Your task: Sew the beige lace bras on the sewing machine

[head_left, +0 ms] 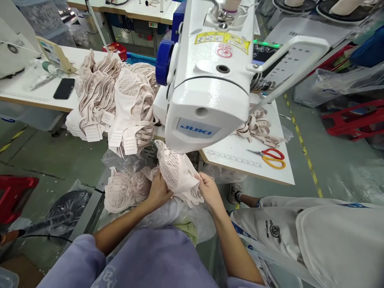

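Observation:
A pale pink lace bra [177,170] hangs between my hands just below the head of a white sewing machine [207,100]. My left hand [159,190] is closed on its lower left part, the fingertips partly hidden in the fabric. My right hand [207,188] pinches its right edge between thumb and fingers. More lace cups [127,190] lie to the left of my left hand, over clear plastic on my lap. Whether they join the piece I hold cannot be made out. The machine head hides the needle area.
Stacked bras [129,104] hang over the table edge at left, near a black phone [64,89]. On the right tabletop lie scissors [271,158], a ruler [231,157] and loose straps [258,128]. A person in light clothes [279,224] stands close at right.

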A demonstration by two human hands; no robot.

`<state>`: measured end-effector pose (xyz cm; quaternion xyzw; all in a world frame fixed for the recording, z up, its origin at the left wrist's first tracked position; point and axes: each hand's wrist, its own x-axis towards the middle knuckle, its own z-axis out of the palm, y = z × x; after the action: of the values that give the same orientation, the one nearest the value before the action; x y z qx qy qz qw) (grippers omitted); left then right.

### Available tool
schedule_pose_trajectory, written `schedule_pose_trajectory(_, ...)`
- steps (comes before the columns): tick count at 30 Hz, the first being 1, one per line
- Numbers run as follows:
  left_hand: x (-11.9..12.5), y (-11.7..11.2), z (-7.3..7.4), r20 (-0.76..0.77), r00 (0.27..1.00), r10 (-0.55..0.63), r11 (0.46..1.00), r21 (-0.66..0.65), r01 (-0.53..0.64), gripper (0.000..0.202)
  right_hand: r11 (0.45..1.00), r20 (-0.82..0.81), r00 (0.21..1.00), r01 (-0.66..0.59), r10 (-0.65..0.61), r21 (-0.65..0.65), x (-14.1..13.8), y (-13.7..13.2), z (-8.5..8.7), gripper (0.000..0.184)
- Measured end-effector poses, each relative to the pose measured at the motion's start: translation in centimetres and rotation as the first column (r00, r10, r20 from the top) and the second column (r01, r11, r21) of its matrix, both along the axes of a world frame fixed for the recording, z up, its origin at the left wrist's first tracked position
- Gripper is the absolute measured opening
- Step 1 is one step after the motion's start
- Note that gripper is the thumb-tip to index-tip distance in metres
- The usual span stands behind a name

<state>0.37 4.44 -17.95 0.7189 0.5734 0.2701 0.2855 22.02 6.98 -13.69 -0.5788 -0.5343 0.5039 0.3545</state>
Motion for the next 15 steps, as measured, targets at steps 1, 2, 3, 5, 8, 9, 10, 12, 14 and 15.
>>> schedule_pose_trajectory(1,-0.4,0.1,-0.3,-0.01,1.0,-0.003,1.0,0.007,0.003,0.053,1.0,-0.005,1.0,0.005,-0.005,0.0,0.2,-0.2,0.0,0.044)
schedule_pose_trajectory(2,-1.1,0.2,-0.5,-0.023,1.0,-0.018,1.0,0.015,0.018,0.055,1.0,-0.009,1.0,0.008,-0.008,0.002,0.3,-0.3,0.0,0.043)
schedule_pose_trajectory(3,-2.1,0.4,-0.6,-0.036,0.999,-0.036,0.999,0.022,0.037,0.056,1.0,-0.01,1.0,0.011,-0.011,0.005,0.5,-0.4,-0.1,0.042)
schedule_pose_trajectory(5,-4.5,0.9,-0.6,-0.06,0.997,-0.041,0.999,0.03,0.043,0.055,1.0,-0.002,1.0,0.004,-0.004,0.01,0.9,-0.5,-0.2,0.041)
schedule_pose_trajectory(8,-8.2,2.1,-0.2,-0.101,0.995,0.015,0.999,0.05,-0.01,0.055,1.0,0.058,0.998,-0.002,0.0,0.02,1.5,-0.6,0.0,0.042)
schedule_pose_trajectory(9,-9.0,2.4,0.0,-0.12,0.992,0.047,0.996,0.083,-0.037,0.056,1.0,0.093,0.996,-0.006,0.004,0.022,1.9,-0.6,0.1,0.043)
schedule_pose_trajectory(10,-9.5,2.7,0.1,-0.14,0.986,0.087,0.988,0.14,-0.067,0.057,1.0,0.135,0.991,-0.008,0.005,0.024,2.5,-0.7,0.2,0.044)
schedule_pose_trajectory(12,-9.2,2.8,0.0,-0.172,0.97,0.17,0.949,0.293,-0.114,0.057,1.0,0.25,0.968,0.017,-0.023,0.026,4.6,-1.0,0.1,0.047)
schedule_pose_trajectory(14,-7.8,2.1,-0.4,-0.21,0.968,0.134,0.923,0.381,-0.045,0.052,0.998,0.419,0.906,0.068,-0.067,0.014,7.8,-1.8,-0.6,0.05)
schedule_pose_trajectory(15,-6.9,1.6,-0.6,-0.239,0.97,0.042,0.93,0.365,0.049,0.049,0.996,0.522,0.851,0.086,-0.065,-0.016,9.7,-2.3,-1.3,0.051)
